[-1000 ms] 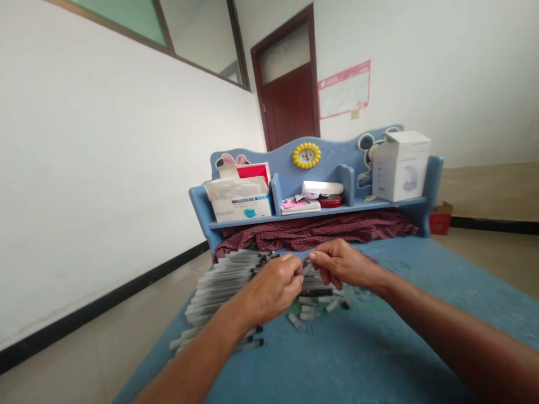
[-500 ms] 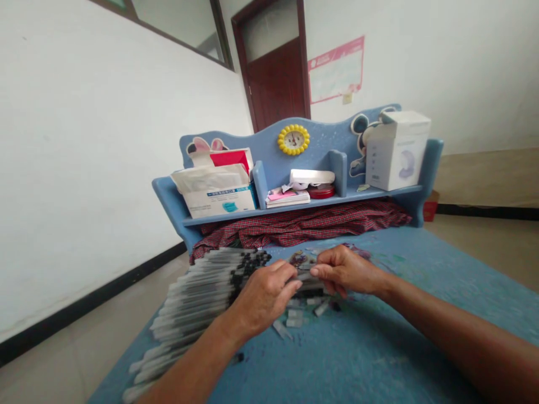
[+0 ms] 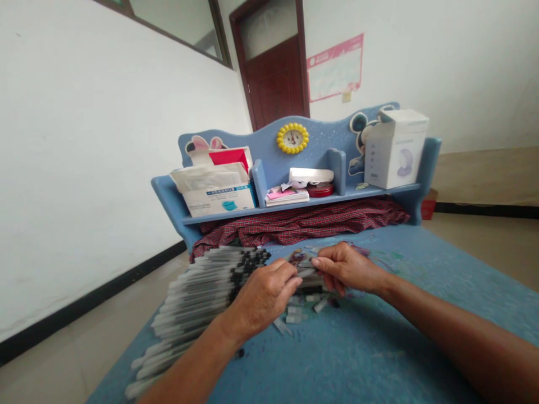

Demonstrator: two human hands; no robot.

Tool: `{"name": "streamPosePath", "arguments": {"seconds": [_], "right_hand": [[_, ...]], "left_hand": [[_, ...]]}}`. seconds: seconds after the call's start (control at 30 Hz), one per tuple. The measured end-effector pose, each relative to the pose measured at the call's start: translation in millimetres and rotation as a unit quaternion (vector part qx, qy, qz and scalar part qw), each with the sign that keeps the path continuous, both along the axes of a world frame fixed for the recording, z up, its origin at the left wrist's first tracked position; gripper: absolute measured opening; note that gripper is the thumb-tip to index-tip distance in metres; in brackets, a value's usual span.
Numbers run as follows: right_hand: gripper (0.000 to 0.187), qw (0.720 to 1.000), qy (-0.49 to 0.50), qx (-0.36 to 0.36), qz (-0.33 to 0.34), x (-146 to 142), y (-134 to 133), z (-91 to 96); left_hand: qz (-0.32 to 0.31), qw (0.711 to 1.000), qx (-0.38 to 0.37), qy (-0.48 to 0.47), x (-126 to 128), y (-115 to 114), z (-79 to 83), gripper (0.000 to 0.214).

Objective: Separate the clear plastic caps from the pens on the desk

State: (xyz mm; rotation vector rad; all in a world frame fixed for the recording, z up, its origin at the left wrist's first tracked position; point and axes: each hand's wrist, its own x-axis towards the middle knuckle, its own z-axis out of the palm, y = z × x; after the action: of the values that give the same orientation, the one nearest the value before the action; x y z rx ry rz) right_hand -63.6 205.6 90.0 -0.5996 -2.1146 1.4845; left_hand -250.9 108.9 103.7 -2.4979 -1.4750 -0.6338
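Pinching a slim, greyish, translucent piece (image 3: 306, 274) between them, the person's left hand (image 3: 267, 285) and right hand (image 3: 346, 268) hover near each other above the blue-painted wooden tabletop (image 3: 357, 348). From where I stand, the left hand's fingers curl round one end while the right hand's thumb and forefinger grip the other; whether either palm hides anything, I cannot tell.

Make that piece the clock's centre, twelve straight ahead of the person: a thick heap of long, frosted tubes with black ends (image 3: 189, 297) spreads from nine towards eight o'clock, short, clear plastic-looking sleeves (image 3: 296, 318) lie loose around six, and a crumpled red plaid cloth (image 3: 303, 225) lines twelve.

I'd judge this needs both ends held in line, light fingertip pressure, and the left forearm clear of the heap.
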Motion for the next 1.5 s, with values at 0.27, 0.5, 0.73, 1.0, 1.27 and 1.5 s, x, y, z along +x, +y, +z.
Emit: {"name": "streamPosePath", "arguments": {"seconds": [0.27, 0.5, 0.73, 1.0, 1.27, 1.5], "right_hand": [[0.034, 1.000, 0.019, -0.011, 0.000, 0.5, -1.9, -0.7], [0.037, 1.000, -0.003, -0.018, 0.003, -0.1, -4.2, -1.8], [0.041, 1.000, 0.004, -0.015, 0.008, -0.3, -3.5, -3.5], [0.038, 0.999, 0.004, -0.031, 0.013, -1.5, -4.3, -5.0], [0.039, 0.998, 0.009, -0.050, 0.021, -1.6, -4.2, -9.3], [0.045, 0.999, -0.018, -0.029, 0.018, -2.4, -3.6, -10.5]], "left_hand": [[0.018, 1.000, 0.007, 0.018, 0.1, 1.2, 0.2, 0.015], [0.025, 0.999, 0.002, 0.032, 0.0, -0.2, 0.0, 0.016], [0.026, 0.999, 0.010, 0.037, 1.0, 0.2, 0.9, 0.015], [0.030, 0.999, 0.008, 0.044, 1.1, 0.0, -0.6, 0.014], [0.027, 0.999, -0.004, 0.036, 1.3, -0.6, -0.6, 0.013], [0.026, 0.999, -0.010, 0.036, 2.4, -1.6, 1.7, 0.013]]}}
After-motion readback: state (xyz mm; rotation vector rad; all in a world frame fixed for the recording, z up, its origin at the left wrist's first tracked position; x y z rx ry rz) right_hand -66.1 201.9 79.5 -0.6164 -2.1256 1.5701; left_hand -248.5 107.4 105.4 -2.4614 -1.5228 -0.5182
